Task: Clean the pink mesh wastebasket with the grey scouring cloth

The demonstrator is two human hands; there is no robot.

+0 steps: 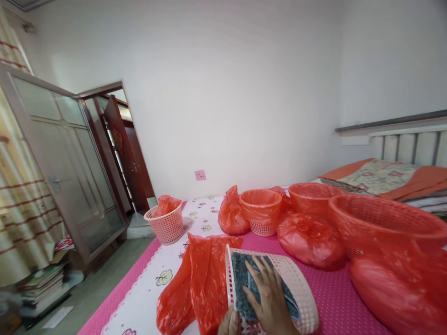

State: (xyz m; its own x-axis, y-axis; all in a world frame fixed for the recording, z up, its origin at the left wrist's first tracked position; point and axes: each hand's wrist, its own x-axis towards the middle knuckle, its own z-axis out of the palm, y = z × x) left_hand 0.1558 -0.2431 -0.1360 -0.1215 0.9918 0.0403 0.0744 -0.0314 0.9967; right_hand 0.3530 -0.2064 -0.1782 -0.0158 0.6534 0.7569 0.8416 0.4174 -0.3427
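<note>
Your pale basket [305,291] lies on its side on the bed [146,298], toward 5 o'clock in your view, with its rim at 9 o'clock. Your right hand [267,288] rests palm down on a dark green, cloth-like piece [242,272] lying against the basket's lattice wall. The right fingers are spread apart over it, not clamped; the palm and the hand itself hide much of the piece, so you can't make out its full outline or what it is made of. Your left hand [229,322] is at the near end of the rim, at 7 o'clock from the basket's middle. The lower border cuts it off, and you cannot tell whether its fingers pinch the rim or merely touch it. The near side of the basket is cut off too.

At 9 o'clock, just beside the rim, lies a crumpled red bag [209,274]; any contents are hidden. Farther off at 10 o'clock stands a pink basket [171,230] with red plastic showing above its rim. At 12, 1 and 2 o'clock stand three more baskets [263,229] wrapped in red film, which blurs their walls. Bulging red plastic [310,239] partly covers the latter two; what fills it is unclear. The largest runs off at 3 o'clock.
</note>
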